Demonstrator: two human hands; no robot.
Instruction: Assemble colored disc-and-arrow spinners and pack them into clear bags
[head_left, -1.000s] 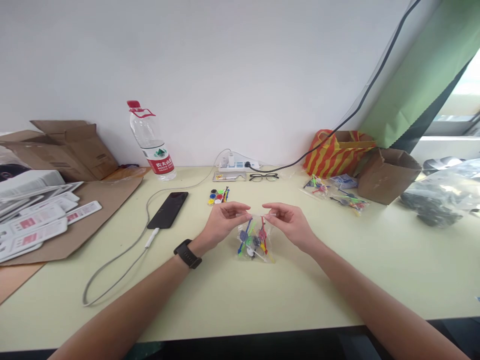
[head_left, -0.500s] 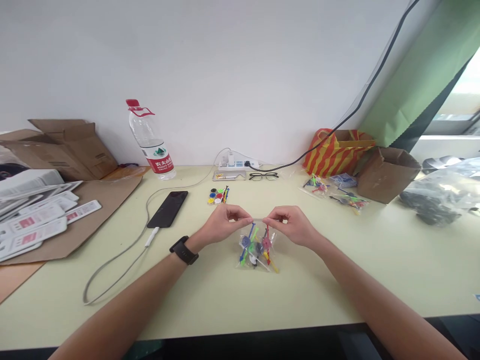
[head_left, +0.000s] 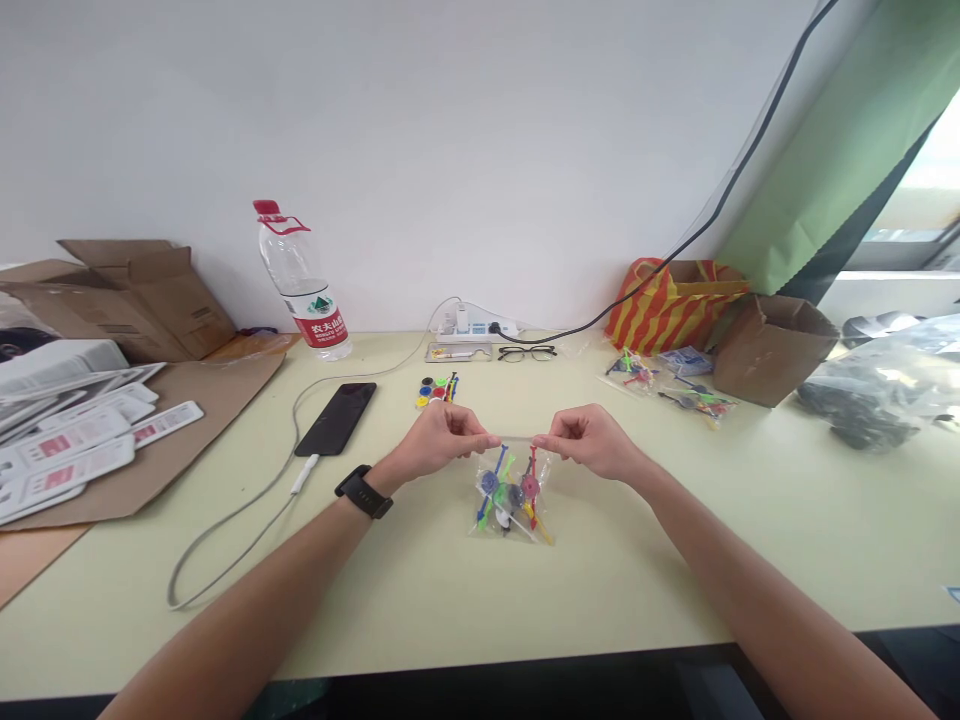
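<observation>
A clear plastic bag (head_left: 512,497) hangs between my hands over the middle of the table. Through its film show several coloured plastic arrow pieces with round hubs, in blue, green, red, white, yellow and dark. My left hand (head_left: 448,440), with a black watch on the wrist, pinches the bag's top left corner between thumb and fingers. At the top right corner my right hand (head_left: 592,442) grips the bag the same way. The top edge is stretched straight between both pinches. Whether the bag's lower end touches the table I cannot tell.
Beyond my left hand lie coloured discs and sticks (head_left: 435,390). A phone (head_left: 336,420) on a cable and a water bottle (head_left: 304,285) stand left. Glasses (head_left: 527,353) and a power strip (head_left: 480,325) lie behind. Filled bags (head_left: 697,400) and a brown paper box (head_left: 776,350) are right.
My hands have moved slightly apart along the bag's top edge, the left one to the left and the right one a little to the right. The bag has shifted slightly left.
</observation>
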